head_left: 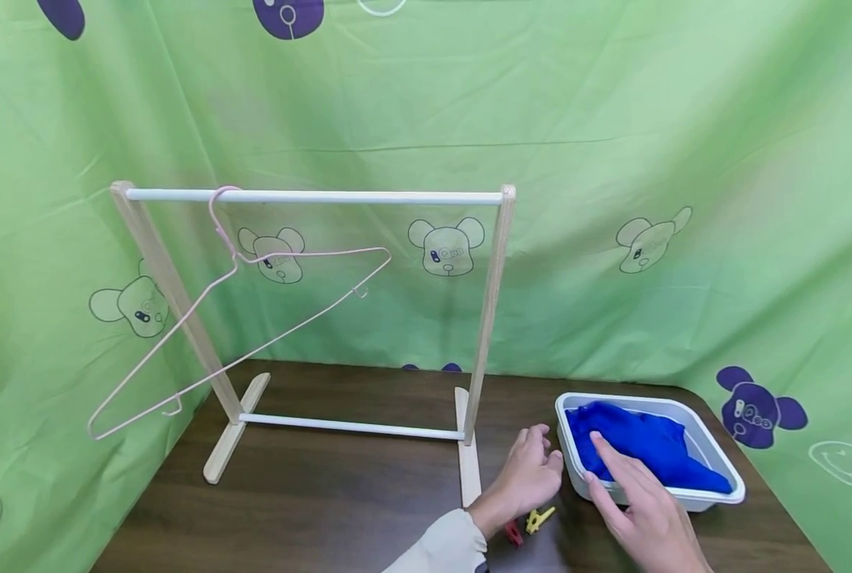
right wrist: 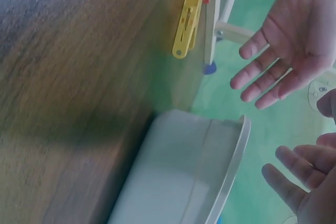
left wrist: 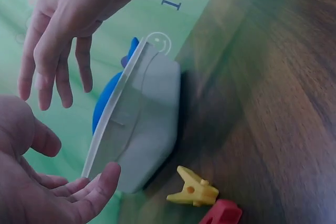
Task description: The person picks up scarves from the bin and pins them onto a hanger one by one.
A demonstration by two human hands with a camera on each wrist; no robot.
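The tub (head_left: 709, 447) blocks sideways reach, its top uncovered.

The person's left hand (head_left: 528, 477) and right hand (head_left: 644, 509) are bare, with slender fingers. A cream, softly creased sleeve (head_left: 440, 545) with a gathered cuff covers the left forearm; something small and dark (head_left: 482, 567) shows beside it.

blue cloth (head_left: 637, 442) in a pale tub (left wrist: 149, 114)
the cloth lies bunched and wrinkled, a pointed end stretching to the near right corner; the tub, shallow, rectangular and rounded at the corners, sits upright on the worktop (head_left: 326, 501)
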